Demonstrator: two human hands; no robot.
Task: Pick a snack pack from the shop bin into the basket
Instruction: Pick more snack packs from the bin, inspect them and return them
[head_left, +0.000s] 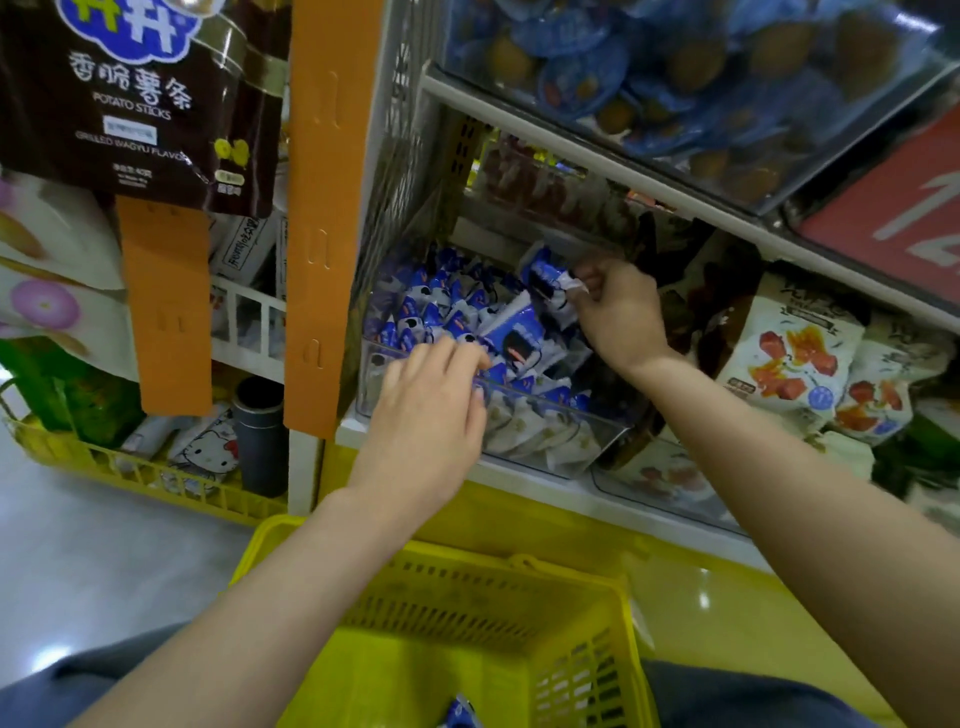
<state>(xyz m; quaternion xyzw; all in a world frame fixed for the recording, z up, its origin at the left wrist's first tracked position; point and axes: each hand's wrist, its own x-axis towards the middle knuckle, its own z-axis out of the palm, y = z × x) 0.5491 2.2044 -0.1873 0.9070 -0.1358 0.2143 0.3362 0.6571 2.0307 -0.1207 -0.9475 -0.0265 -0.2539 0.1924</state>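
Observation:
A clear plastic shop bin (524, 457) on the lower shelf holds several small blue-and-white snack packs (441, 306). My right hand (618, 306) pinches one blue-and-white snack pack (548, 278) by its end, lifted just above the pile at the back of the bin. My left hand (431, 415) reaches over the bin's front edge, fingers extended and touching the packs near a larger blue pack (517, 338). The yellow plastic basket (582, 670) sits below, close to me, with one blue pack (460, 712) lying in it at the bottom edge of the view.
An orange shelf post (324, 208) and a wire mesh side (400, 171) bound the bin on the left. A shelf of blue-lidded cups (675, 67) hangs overhead. White-and-red snack bags (789, 358) fill the neighbouring bin on the right. A yellow floor rack (135, 467) stands at left.

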